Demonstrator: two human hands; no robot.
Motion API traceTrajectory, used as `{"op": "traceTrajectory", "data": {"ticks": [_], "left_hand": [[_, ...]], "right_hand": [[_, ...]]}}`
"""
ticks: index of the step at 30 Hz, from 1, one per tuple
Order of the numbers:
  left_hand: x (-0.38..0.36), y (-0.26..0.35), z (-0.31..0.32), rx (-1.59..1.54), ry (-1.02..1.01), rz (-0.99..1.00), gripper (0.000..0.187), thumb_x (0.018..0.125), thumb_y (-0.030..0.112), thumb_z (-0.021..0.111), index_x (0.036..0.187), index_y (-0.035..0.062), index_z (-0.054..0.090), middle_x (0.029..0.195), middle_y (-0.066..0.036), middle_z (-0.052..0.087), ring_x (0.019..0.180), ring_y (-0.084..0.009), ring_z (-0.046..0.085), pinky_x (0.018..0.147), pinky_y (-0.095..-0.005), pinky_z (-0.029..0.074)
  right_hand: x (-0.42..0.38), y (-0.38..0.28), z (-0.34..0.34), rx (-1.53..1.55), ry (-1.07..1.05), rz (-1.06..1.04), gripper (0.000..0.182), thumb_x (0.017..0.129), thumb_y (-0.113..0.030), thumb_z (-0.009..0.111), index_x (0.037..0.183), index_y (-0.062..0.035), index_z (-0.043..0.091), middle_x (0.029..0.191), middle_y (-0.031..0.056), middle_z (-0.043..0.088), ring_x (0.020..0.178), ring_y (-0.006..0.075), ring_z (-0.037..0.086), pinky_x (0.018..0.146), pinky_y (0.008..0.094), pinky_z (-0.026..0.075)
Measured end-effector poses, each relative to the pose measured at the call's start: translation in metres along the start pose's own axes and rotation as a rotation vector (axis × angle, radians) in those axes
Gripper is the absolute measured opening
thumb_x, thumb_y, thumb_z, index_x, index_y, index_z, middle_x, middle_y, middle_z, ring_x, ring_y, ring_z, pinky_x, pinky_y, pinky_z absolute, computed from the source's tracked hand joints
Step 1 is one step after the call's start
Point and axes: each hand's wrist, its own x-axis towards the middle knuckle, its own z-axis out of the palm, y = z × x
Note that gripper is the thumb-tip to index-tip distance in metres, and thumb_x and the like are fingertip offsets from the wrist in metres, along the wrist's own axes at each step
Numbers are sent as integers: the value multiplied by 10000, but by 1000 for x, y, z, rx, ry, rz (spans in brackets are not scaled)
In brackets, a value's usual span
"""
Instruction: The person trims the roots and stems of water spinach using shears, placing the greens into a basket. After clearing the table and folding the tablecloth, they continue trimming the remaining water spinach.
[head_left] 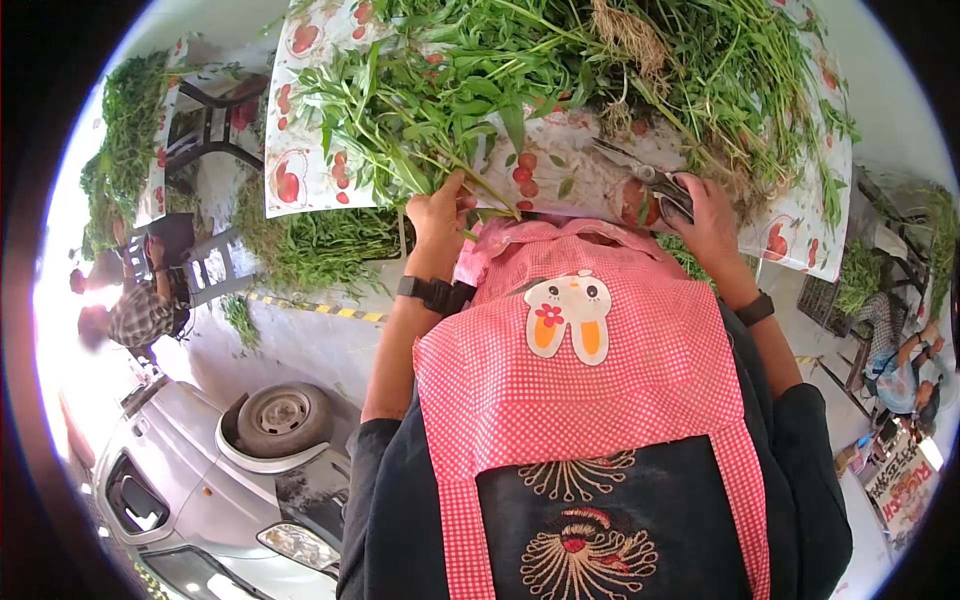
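My left hand [438, 215] is closed around the stems of a leafy green plant [405, 130] at the near edge of the table. My right hand [708, 225] grips a pair of scissors [650, 175] by the handles, with the blades pointing left over the tablecloth. Between both hands, the fruit-patterned tablecloth [560, 150] shows dirt and loose leaves. A large heap of cut greens [740, 75] covers the far part of the table, and a clump of pale roots [632, 40] lies on it.
More greens [320, 245] lie below the table at left, beside a yellow-black striped line [315, 310]. Another person [145, 315] sits at far left, and others [905, 375] are at far right. A silver vehicle [200, 470] with an exposed wheel [285, 420] stands at lower left.
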Motion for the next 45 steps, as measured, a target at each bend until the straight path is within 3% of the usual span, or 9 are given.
{"op": "traceTrajectory", "data": {"ticks": [5,15,17,21,24,26,33,39,45], "left_hand": [[-14,38,17,-252,-226,50,158,858,152,627,900,3,595,780,-102,649,620,-114,594,377,-193,293],[-2,4,12,-201,-195,-96,178,896,213,589,899,35,599,824,-78,654,694,-119,624,377,-178,288],[-1,1,11,-223,-207,-80,169,893,203,591,894,34,599,820,-87,657,697,-128,627,379,-175,285],[-1,1,14,-264,-176,-83,123,882,164,593,896,43,576,806,-98,649,682,-154,641,382,-186,290],[-7,-3,14,-311,-203,-88,162,903,201,573,916,40,584,836,-91,651,714,-130,631,376,-171,294],[-6,-2,17,-349,-203,-109,150,908,191,563,925,42,575,851,-91,650,734,-133,635,372,-168,298],[-14,-2,21,-356,-207,-78,140,904,168,556,926,30,556,850,-109,645,742,-157,634,393,-183,293],[-16,-5,23,-373,-212,-70,147,894,170,571,938,30,553,859,-112,645,744,-164,635,386,-183,286],[-24,-8,26,-348,-217,-53,159,890,171,578,945,23,556,875,-125,646,737,-166,645,378,-182,286]], "right_hand": [[-1,11,4,21,32,-11,597,635,-39,706,1190,-119,502,1024,135,537,966,339,522,824,408,433],[14,0,-20,-38,-235,4,604,658,-129,668,1239,-172,509,962,147,576,860,351,569,747,424,477],[20,-6,-29,20,-427,200,683,637,-76,666,1291,-155,489,880,152,598,746,276,605,694,362,486],[20,19,-10,284,-532,158,660,677,-91,675,1303,-74,470,758,89,606,642,190,583,640,312,481],[11,5,-6,805,-516,-18,479,824,-162,640,1261,-25,501,774,22,595,662,114,555,639,272,501],[20,-24,-29,1106,-981,246,404,878,-187,604,1233,-10,523,772,-26,552,617,76,506,603,230,503],[29,-35,-21,958,-999,77,393,870,-313,632,1092,10,607,673,-39,497,559,41,450,467,211,395],[33,-32,-5,902,-1008,31,402,868,-408,609,876,-7,621,595,-23,505,488,58,491,435,222,414],[38,-37,6,1005,-996,178,414,868,-435,596,806,-26,613,557,-7,519,455,69,504,408,224,411]]}}
